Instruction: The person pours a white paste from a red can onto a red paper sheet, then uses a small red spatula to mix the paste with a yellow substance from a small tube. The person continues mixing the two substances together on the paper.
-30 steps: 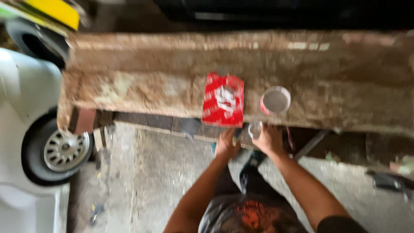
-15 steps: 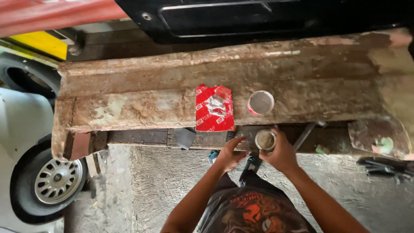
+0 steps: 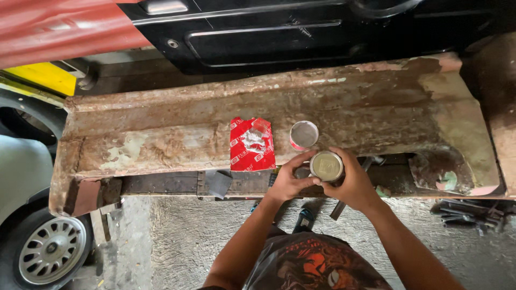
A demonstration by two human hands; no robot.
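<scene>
A small round tin (image 3: 326,166) with pale contents sits between both my hands at the near edge of a long rusty metal panel (image 3: 161,145). My right hand (image 3: 352,185) wraps around the tin's right side. My left hand (image 3: 290,180) touches its left side with fingertips on the rim. Just behind the tin, a round metal lid (image 3: 304,134) with a red edge rests on the panel. A red plastic packet (image 3: 251,144) lies flat to the left of the lid.
A black car door (image 3: 279,32) and a red body part (image 3: 59,29) lie beyond the panel. A white car's wheel (image 3: 45,252) stands at the lower left. Metal tools (image 3: 467,210) lie on the concrete floor at right. A grey sanding sheet (image 3: 219,183) hangs under the panel.
The view has shifted and steadied. The tin in my hands has come slightly right and closer to the panel's edge; the lid and red packet have stayed on the panel.
</scene>
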